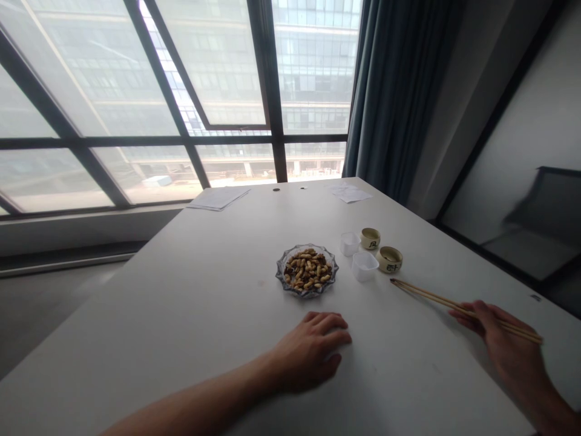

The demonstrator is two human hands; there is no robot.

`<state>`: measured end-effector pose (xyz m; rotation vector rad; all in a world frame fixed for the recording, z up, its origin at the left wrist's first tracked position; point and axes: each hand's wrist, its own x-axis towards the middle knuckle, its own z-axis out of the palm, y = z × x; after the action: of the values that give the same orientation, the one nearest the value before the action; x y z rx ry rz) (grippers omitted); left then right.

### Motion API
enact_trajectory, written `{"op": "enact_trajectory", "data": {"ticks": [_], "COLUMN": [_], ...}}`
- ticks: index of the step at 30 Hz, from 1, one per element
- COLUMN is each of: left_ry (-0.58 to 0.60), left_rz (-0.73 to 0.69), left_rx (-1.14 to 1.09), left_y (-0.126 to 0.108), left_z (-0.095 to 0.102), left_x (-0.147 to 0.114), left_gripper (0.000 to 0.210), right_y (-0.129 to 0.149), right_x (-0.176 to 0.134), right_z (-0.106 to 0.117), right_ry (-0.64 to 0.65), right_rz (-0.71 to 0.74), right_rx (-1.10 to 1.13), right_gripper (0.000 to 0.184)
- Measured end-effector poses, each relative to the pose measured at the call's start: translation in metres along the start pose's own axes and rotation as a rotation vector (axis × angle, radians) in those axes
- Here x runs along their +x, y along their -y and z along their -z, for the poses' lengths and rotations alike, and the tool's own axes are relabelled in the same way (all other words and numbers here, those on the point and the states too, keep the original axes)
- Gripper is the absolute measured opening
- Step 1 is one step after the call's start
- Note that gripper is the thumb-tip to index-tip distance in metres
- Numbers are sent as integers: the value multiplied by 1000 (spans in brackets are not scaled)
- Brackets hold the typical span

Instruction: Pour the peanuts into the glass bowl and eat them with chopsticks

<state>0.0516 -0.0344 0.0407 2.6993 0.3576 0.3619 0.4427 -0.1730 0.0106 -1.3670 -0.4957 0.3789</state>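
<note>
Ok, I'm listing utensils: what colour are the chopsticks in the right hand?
The chopsticks look yellowish tan, darker at the far end; head view.

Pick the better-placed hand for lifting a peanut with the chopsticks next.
Right, most likely: the right hand holds the chopsticks, tips pointing roughly toward the bowl. The left hand is nearer the peanuts but holds no tool.

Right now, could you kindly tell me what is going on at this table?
The person's right hand holds chopsticks, their tips just in front of two small bowls. The left hand rests palm down on the table, near a glass dish of peanuts. Two translucent containers stand between dish and bowls.
</note>
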Motion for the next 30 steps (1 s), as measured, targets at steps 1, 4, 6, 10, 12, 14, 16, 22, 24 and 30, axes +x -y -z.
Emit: {"op": "enact_trajectory", "data": {"ticks": [1,4,6,10,12,14,16,22,24,30], "left_ry": [0,1,1,3,2,5,8,4,4,-5], "left_rz": [1,2,-1,-4,-5,-4,-1,-4,-3,3], "left_rx": [0,0,-2,-2,-1,-2,0,-8,-6,-3], "left_y": [0,0,0,0,0,-1,-1,0,1,0], "left_z": [0,0,1,2,2,3,3,2,1,0], "left_x": [0,0,1,1,1,1,1,1,1,0], "left_gripper": [42,42,43,42,42,42,41,43,43,42], "right_y": [0,-1,-3,-2,0,3,4,-2,-4,-6], "right_x": [-1,-2,-2,-5,-8,-11,-13,-11,-8,-5], "right_z": [0,1,2,2,2,3,4,9,9,6], "right_ry": [-5,-8,3,13,17,31,52,64,58,58], "right_rz": [-9,-17,-2,36,57,71,81,76,57,3], "right_rx": [9,20,17,-23,-61,-109,-154,-163,-123,-47], "right_gripper": [49,48,47,47,50,53,52,45,44,45]}}
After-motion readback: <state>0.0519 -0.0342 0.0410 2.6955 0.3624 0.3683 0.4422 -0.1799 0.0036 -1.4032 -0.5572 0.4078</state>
